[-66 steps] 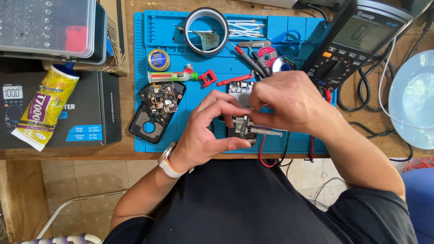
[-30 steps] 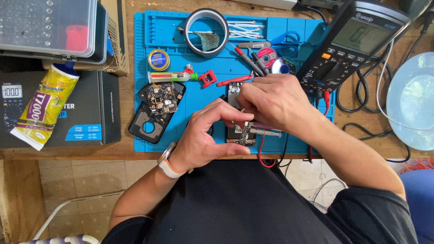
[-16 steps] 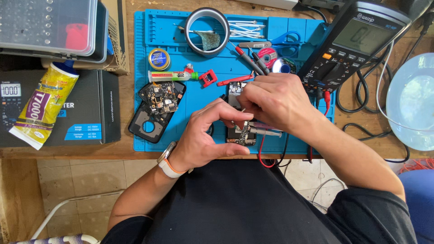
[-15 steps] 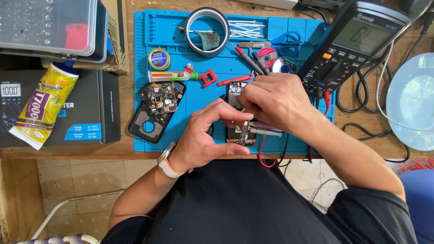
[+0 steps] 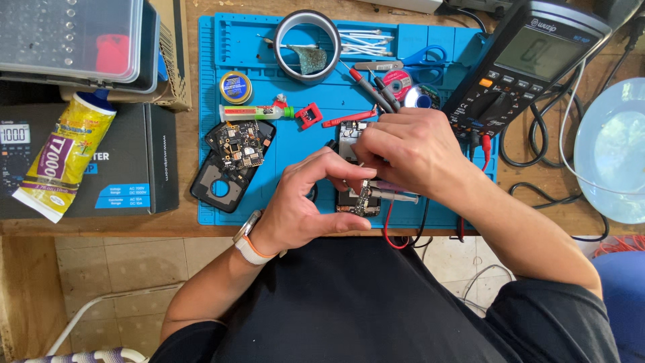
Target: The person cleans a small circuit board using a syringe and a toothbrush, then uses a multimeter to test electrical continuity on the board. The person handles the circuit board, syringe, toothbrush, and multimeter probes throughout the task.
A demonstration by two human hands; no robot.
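Head view: on the blue mat (image 5: 282, 144), at 6 o'clock near its front edge, lies a small circuit board (image 5: 359, 196). The left hand (image 5: 306, 205) curls around it from 8 o'clock, grip narrow, thumb and forefinger pinching its edge. The right hand (image 5: 406, 148) covers it from 2 o'clock, its grip closed on a thin grey tool (image 5: 396, 196) lying across the board. A black casing (image 5: 232, 161) sits at 9 o'clock. A multimeter (image 5: 531, 60) stands at 2 o'clock, a tape roll (image 5: 308, 46) at 12, on the tabletop (image 5: 524, 181).
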